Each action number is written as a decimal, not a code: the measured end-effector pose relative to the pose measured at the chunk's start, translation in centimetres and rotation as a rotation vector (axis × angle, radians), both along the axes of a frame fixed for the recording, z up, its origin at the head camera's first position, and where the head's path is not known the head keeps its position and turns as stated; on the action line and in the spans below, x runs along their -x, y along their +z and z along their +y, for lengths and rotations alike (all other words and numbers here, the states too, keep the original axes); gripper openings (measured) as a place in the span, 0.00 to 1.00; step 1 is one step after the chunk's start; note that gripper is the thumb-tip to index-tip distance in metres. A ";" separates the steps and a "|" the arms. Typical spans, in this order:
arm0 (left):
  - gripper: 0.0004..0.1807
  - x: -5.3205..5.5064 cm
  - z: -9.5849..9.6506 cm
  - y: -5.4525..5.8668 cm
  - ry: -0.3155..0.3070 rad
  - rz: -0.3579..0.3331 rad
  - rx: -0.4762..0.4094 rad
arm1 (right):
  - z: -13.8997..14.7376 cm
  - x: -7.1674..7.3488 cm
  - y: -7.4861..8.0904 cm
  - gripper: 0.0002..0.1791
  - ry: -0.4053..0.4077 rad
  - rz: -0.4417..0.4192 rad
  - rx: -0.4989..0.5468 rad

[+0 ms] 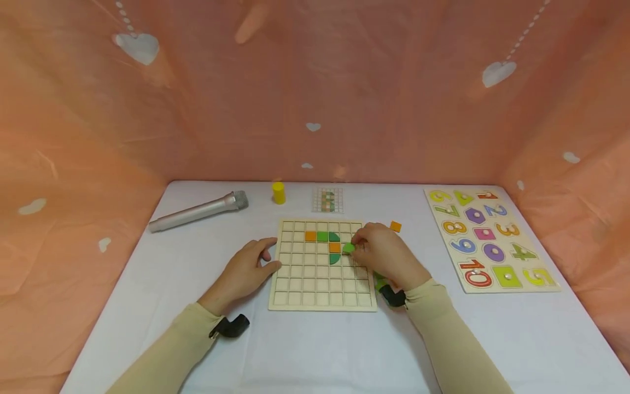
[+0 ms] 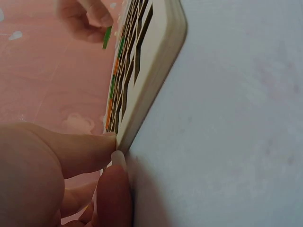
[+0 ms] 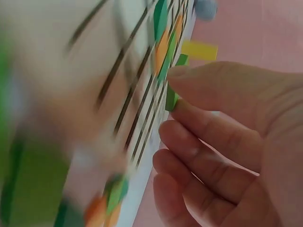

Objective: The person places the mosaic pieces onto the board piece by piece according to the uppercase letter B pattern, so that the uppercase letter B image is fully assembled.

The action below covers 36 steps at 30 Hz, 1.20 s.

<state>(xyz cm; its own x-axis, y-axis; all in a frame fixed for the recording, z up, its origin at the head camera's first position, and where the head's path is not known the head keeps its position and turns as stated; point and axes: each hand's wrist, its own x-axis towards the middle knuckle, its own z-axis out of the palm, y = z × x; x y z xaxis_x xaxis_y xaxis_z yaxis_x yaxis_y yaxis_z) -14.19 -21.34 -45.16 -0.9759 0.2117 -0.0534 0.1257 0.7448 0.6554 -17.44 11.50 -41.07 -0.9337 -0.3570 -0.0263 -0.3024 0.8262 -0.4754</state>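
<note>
**Placing a green tile on the wooden grid board**

While the left hand steadies the near-left edge of the wooden grid board, thumb and fingertips pressed against its rim and nothing held, the right hand pinches a small green tile between thumb and fingers just above the board's right side. The tile hovers beside an orange tile already seated in a cell, with a dark green quarter-round below that one and a short row of orange and green pieces above. The step in hand looks like fitting this tile into an open cell; the next move probably calls for squaring it to the cell and lowering it flat.

Farther back, a loose orange tile lies off the board's far right corner. A small pattern card, a yellow cylinder and a silver microphone lie near the far edge of the white table. A number puzzle lies to the right.
</note>
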 end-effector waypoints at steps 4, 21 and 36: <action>0.32 0.0 0.0 -0.1 -0.001 0.001 0.000 | -2.5 -0.2 -0.1 0.09 0.077 0.036 -0.026; 0.32 -0.1 0.2 0.3 0.014 -0.012 0.002 | -5.2 -0.9 -0.9 0.09 0.144 0.060 -0.077; 0.34 0.2 0.1 -0.2 0.007 -0.018 0.010 | -5.3 -1.0 -1.2 0.09 0.151 0.073 -0.096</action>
